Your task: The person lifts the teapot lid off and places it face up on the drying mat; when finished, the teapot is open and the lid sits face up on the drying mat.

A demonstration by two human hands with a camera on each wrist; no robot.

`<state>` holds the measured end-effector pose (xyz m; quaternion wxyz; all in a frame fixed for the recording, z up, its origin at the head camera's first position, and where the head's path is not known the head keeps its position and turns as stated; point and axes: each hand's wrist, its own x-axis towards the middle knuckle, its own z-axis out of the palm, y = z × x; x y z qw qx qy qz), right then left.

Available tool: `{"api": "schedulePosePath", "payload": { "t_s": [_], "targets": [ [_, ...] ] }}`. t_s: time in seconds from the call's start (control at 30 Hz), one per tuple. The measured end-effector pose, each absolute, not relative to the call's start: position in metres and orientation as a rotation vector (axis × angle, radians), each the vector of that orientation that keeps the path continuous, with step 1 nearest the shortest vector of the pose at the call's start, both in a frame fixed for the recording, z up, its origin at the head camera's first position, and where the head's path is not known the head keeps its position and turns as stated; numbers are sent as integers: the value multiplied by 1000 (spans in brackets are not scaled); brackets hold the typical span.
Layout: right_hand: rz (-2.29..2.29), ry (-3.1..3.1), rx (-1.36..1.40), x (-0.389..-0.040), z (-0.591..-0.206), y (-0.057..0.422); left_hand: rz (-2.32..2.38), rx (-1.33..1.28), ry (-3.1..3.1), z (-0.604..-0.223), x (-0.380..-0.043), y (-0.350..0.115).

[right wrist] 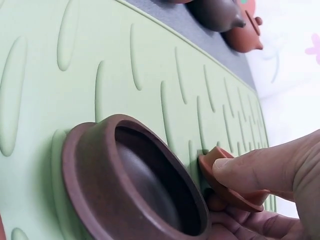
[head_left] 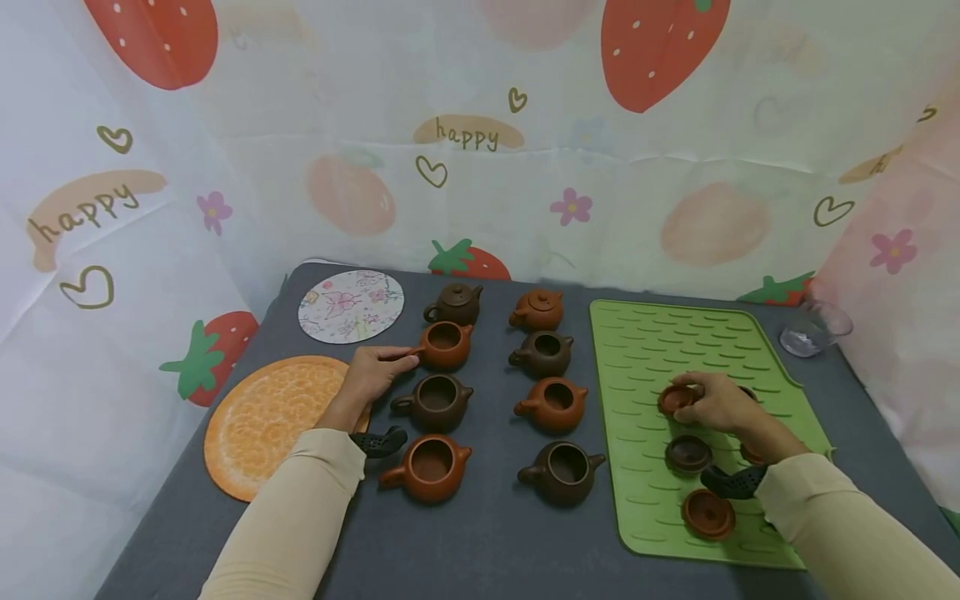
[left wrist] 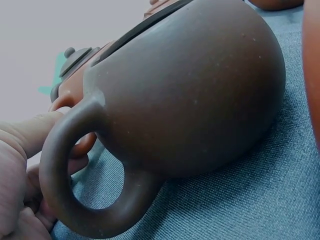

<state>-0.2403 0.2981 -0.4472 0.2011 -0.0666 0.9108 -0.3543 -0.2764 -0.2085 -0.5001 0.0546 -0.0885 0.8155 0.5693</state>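
Teapot [head_left: 446, 353] on the worktop [head_left: 498, 533] and red lid [head_left: 677, 402] over the green mat [head_left: 641, 492] look easy to chip, so go gently: your left hand [head_left: 375, 372] pinches the handle [head_left: 416, 352], your right hand [head_left: 717, 404] the rim [head_left: 663, 403].

Head view: the right grip [head_left: 716, 402] mostly hides 1 dark lid [head_left: 747, 391], its wrist [head_left: 772, 435] partly covers 1 red lid [head_left: 749, 454]; drawings [head_left: 340, 302] on the white disc [head_left: 315, 321] are too small to follow. Left wrist view: the left edge crops the left grip [left wrist: 14, 185], and 1 dark handle [left wrist: 54, 165] partly hides its fingers [left wrist: 78, 164]. Right wrist view: the bottom edge crops another dark lid [right wrist: 95, 180].
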Motion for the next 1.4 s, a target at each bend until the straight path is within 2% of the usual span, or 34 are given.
{"api": "schedulePosePath", "payload": {
  "t_s": [0.63,0.97,1.2,1.4],
  "targets": [
    [-958,2547,-222,-245,-442,311,1764,-229,2449,-502,-281,-203],
    [-1058,2596,-141,-246,-421,315,1782,-104,2432,-498,-281,-215],
    [-1136,2658,-176,-248,-401,307,1884,-95,2551,-475,-281,-221],
    [-1161,2702,-252,-253,-382,297,1963,43,2724,-446,-287,-206]
  ]
}}
